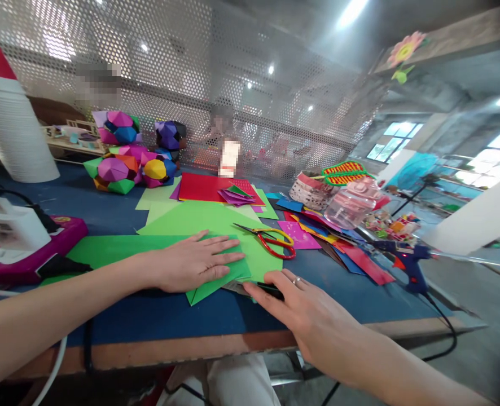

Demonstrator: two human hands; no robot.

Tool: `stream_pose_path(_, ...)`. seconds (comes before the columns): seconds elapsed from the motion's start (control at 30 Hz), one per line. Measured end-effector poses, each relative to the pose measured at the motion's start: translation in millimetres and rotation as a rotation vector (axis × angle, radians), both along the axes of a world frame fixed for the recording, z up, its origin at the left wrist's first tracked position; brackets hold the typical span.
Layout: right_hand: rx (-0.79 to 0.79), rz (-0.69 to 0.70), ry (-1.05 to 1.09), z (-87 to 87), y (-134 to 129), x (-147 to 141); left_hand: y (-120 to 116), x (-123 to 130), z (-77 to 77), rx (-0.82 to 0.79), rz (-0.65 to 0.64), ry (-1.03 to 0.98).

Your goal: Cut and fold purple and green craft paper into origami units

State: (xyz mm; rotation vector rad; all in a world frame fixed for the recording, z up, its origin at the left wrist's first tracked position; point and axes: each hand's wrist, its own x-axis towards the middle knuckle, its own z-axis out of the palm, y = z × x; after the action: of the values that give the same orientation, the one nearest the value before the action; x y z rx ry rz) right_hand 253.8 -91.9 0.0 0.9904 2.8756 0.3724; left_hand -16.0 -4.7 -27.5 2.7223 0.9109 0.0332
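Note:
My left hand [193, 260] lies flat on a dark green sheet of paper [114, 248], fingers stretched out to the right. The sheet's right end is folded, and one corner sticks out toward the table's front edge. In my right hand [294, 301] is a knife with a black handle [269, 290], its index finger laid along it. The blade, partly hidden, reaches toward the folded edge; whether it is inside the fold I cannot tell. Scissors [279, 243] with red and yellow handles rest just beyond, on light green paper [186, 217].
Red sheets [203, 189] and folded purple pieces [236, 195] lie behind. Paper balls [114, 169] and stacked cups [13, 124] stand at back left, near a purple power strip [70, 234]. To the right are coloured papers [338, 242], a clear bottle [349, 206] and a blue glue gun [413, 265].

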Motion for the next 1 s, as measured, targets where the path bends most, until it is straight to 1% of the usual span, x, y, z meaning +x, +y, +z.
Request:
stream_pose_path(0.13, 0.008, -0.001, 0.008, -0.1, -4, -1, 0, 0, -0.1, 0.002, 0.003, 0.01)
stream_pose_path(0.33, -0.001, 0.021, 0.012, -0.6, 1, -9, -2, 2, 4.7, -0.012, 0.014, 0.015)
stream_pose_path(0.5, -0.001, 0.037, 0.002, -1.7, -4, -7, -3, 1, 4.8, -0.044, -0.005, -0.019)
stream_pose_path(0.67, -0.004, 0.037, 0.001, -0.7, -2, -11, -3, 0, 3.2, -0.047, -0.013, -0.053)
stream_pose_path(0.9, -0.009, 0.064, 0.019, -2.7, -7, -10, -6, 1, 7.2, -0.06, -0.001, -0.041)
stream_pose_path(1.0, -0.025, 0.053, 0.03, -3.2, -8, -11, -6, 2, 8.1, -0.057, -0.005, -0.032)
